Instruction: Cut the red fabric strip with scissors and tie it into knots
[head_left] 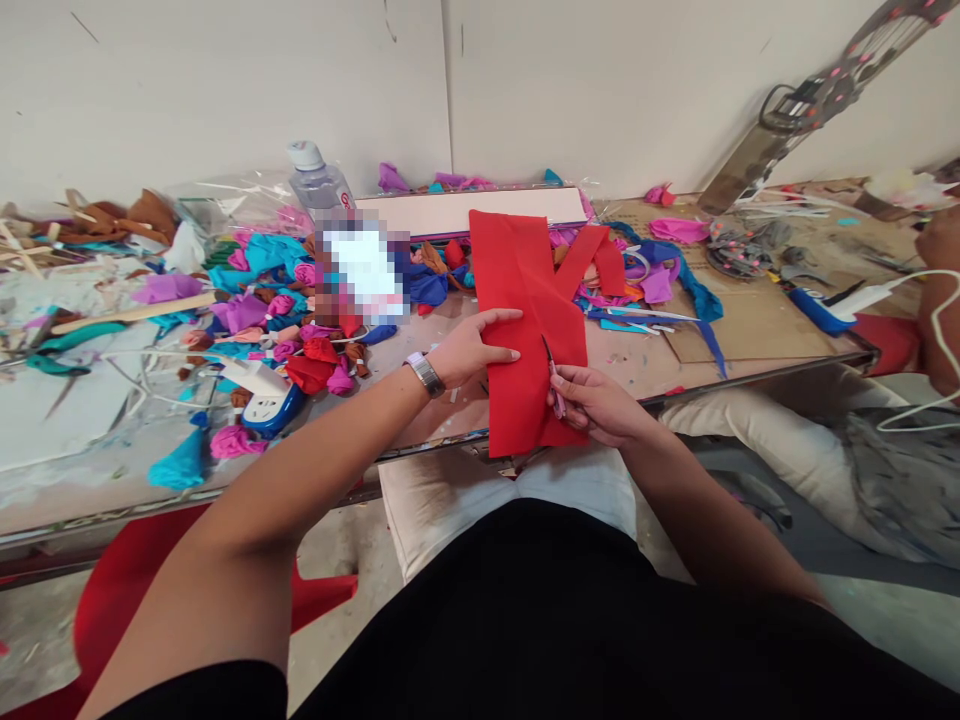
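Note:
A sheet of red fabric hangs partly over the table's front edge, its lower end above my lap. My left hand rests on the fabric's left side, thumb and fingers apart. Scissors with pinkish handles are in my right hand, fingers closed round the handles. Their dark blade points up and left against the red fabric; whether the blades are apart I cannot make out. Behind the sheet lies a narrower red strip.
Coloured fabric bundles cover the table's left side. A plastic bottle stands near the wall, and a blue-and-white power strip lies front left. Another power strip sits at right, near another person's arm.

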